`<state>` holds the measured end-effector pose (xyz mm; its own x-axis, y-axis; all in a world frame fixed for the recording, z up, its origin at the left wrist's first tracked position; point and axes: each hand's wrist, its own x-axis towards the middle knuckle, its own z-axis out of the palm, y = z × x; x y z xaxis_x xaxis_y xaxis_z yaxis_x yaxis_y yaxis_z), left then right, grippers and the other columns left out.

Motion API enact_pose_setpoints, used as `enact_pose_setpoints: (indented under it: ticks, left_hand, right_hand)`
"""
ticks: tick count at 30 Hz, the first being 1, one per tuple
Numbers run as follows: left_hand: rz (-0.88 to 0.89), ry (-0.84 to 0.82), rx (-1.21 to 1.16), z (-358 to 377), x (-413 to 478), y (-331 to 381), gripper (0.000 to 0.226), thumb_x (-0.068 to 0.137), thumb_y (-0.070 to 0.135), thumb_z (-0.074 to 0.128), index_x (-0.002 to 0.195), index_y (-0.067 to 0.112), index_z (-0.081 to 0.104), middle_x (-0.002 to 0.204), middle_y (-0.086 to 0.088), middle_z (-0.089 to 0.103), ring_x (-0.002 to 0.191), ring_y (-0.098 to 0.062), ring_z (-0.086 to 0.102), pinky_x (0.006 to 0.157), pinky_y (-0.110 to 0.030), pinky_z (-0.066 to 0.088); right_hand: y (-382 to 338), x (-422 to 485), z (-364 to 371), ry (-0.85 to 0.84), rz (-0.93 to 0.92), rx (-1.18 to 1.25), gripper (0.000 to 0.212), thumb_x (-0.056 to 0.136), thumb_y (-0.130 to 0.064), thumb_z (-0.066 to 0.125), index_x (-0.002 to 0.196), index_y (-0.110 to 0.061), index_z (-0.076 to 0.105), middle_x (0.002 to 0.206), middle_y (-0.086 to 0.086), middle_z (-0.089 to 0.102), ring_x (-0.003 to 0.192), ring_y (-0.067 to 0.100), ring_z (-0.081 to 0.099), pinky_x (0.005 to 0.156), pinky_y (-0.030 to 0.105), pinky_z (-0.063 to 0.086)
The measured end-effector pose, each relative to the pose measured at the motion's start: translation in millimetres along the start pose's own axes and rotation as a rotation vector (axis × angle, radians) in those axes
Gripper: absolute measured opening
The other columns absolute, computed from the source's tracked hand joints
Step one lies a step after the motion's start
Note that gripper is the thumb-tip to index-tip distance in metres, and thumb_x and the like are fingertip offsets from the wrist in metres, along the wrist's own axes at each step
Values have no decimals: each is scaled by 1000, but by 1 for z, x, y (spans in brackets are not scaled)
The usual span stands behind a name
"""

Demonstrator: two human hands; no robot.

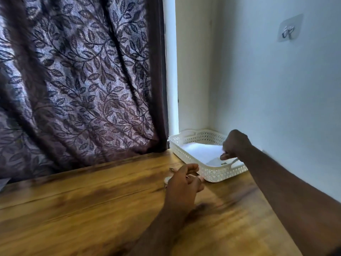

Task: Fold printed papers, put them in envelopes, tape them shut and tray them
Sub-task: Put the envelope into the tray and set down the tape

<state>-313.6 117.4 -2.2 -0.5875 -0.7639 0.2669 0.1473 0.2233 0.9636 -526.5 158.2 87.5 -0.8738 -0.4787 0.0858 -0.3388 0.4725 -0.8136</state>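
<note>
A white lattice tray (186,154) sits in the far right corner of the wooden table (92,209), against the wall. A white envelope (201,151) lies flat inside it. My right hand (235,145) hovers over the tray's right side, fingers curled, thumb and fingertips pinching the envelope's right edge. My left hand (182,183) rests on the table just in front of the tray, fingers bent around a thin metal-tipped tool that looks like scissors (171,169). A small whitish round object (167,179), blurred, peeks out from under that hand.
A dark leaf-patterned curtain (79,80) hangs along the table's far edge on the left. The pale wall (276,89) borders the right side and carries a clear adhesive hook (288,30).
</note>
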Motion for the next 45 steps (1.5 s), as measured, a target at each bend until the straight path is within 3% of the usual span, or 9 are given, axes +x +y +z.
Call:
enact_pose_setpoints:
  ticks: [3,7,10,17,21,25,34,40,45]
  left_hand:
    - [123,45,155,-9,5,-6,36,88,3,65,107,33,66,92,4,73,86,-11,73,83,-39,60]
    - [349,102,435,-21,6,-4,34,89,7,62,114,30,62,104,12,65,88,4,61,81,-17,48]
    - [487,171,654,-35,11,-6,31,85,15,58,113,28,63,112,14,59,103,-3,53,92,-23,43]
    - [212,179,788,-56,17,-16,41,88,26,66,128,24,56,129,4,56,123,-17,49,107,-35,37]
    - [117,124,770,-56,16,-15,53,86,40,71,133,23,53,133,3,53,123,-17,50,107,-36,39]
    - [102,96,821,-55,18,-17,62,81,35,77,135,19,51,136,-1,54,126,-18,49,107,-33,38]
    - [33,181,997,-57,28,-27,37,81,43,69,104,14,67,109,-7,64,107,-25,58,90,-38,47]
    - [10,307,743,-63,33,-30,34,78,43,73,101,18,71,98,0,72,94,-21,67,83,-36,55]
    - [28,378,591,-70,30,-20,30,83,30,74,109,17,74,102,2,73,95,-16,66,79,-22,44]
  right_hand:
    - [-6,-8,13,-5,-36,-237,15,89,4,55,77,-4,53,44,2,64,44,16,67,46,18,50]
    - [-7,-14,24,17,-154,-597,12,86,1,50,91,-9,49,100,13,66,90,30,67,82,37,57]
    - [-4,-14,30,7,-201,-739,18,85,1,48,94,-15,47,114,13,63,99,31,61,85,38,53]
    - [-3,-16,28,13,-220,-667,8,84,-6,49,90,-11,51,87,5,56,88,29,57,81,35,52]
    - [-8,-43,39,202,-535,-334,13,87,-15,63,92,-10,73,90,9,73,90,30,69,74,27,46]
    - [-5,-95,77,242,-848,-125,5,88,-12,67,90,-12,71,91,5,70,81,23,66,72,31,51]
    - [16,-101,123,-95,-758,-603,28,93,-21,53,119,-11,58,120,11,59,104,35,61,85,43,54]
    - [17,-98,132,1,-843,-674,14,97,-16,52,99,-11,65,97,11,63,88,31,65,68,37,49]
    - [16,-108,126,30,-862,-741,15,93,-10,53,98,-10,68,96,9,61,85,32,64,64,38,48]
